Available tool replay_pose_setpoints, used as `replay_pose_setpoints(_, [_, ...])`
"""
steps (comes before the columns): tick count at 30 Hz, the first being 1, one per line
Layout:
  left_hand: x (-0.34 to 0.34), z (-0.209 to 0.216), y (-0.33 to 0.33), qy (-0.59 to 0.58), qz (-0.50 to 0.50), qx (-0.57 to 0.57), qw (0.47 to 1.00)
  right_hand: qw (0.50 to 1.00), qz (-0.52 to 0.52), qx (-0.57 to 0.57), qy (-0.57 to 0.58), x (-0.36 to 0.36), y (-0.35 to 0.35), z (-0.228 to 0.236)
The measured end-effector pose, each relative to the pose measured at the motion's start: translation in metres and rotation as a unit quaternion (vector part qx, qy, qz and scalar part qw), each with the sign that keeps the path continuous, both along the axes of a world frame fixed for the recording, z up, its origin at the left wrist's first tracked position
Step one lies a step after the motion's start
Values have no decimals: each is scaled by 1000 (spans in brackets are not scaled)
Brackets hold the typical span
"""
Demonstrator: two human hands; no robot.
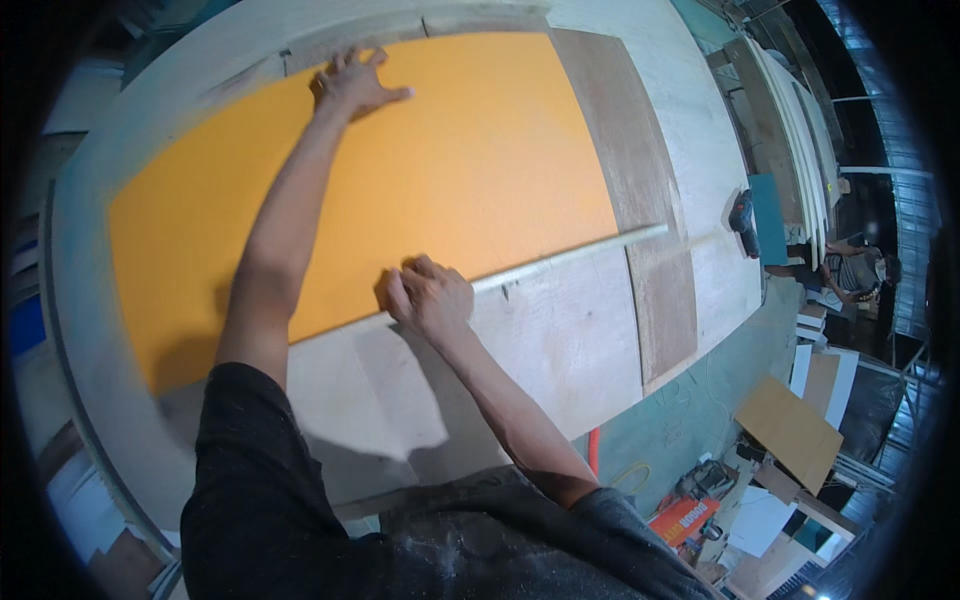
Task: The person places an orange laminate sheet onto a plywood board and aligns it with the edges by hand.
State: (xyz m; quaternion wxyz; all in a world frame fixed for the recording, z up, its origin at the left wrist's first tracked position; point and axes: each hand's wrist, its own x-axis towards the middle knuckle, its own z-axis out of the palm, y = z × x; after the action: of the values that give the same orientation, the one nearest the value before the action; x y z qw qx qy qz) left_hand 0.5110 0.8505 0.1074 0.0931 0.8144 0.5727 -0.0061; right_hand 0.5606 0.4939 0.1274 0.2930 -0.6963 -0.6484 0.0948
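Note:
A large orange sheet lies on the pale worktable. My left hand rests on it near the far edge, with fingers spread. Along the sheet's near edge runs a thin pale strip, its right end sticking out past the sheet's corner. My right hand is closed at the strip's left end, fingers curled around or over it. The palm and knuckles hide how the strip meets the fingers.
Brown boards lie under and beside the sheet. A cordless drill sits at the table's right edge. Stacked panels stand farther right. Below on the floor are offcuts and a red hose. Another person sits at far right.

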Motion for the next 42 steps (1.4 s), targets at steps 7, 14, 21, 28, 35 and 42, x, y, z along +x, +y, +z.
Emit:
replay_pose_setpoints(7, [3, 11, -211, -26, 7, -84, 996, 1000, 3, -20, 12, 0, -203, 6])
replay_pose_setpoints(14, [-6, 23, -394, -23, 3, -95, 995, 996, 10, -81, 39, -2, -378, 18])
replay_pose_setpoints(21, [-4, 29, -493, -21, 0, -111, 994, 992, 10, -114, 47, -1, -475, 23])
replay_pose_setpoints(28, [-26, 24, -522, -114, -6, -59, 992, 983, 17, -163, 88, 0, -481, 26])
replay_pose_setpoints(35, [-174, 4, -596, -292, 76, 87, 949, 981, -191, -13, 39, 148, -479, 11])
replay_pose_setpoints(42, [-449, -5, -749, 90, 667, 113, 731, 921, -291, -213, -150, 301, -468, -1])
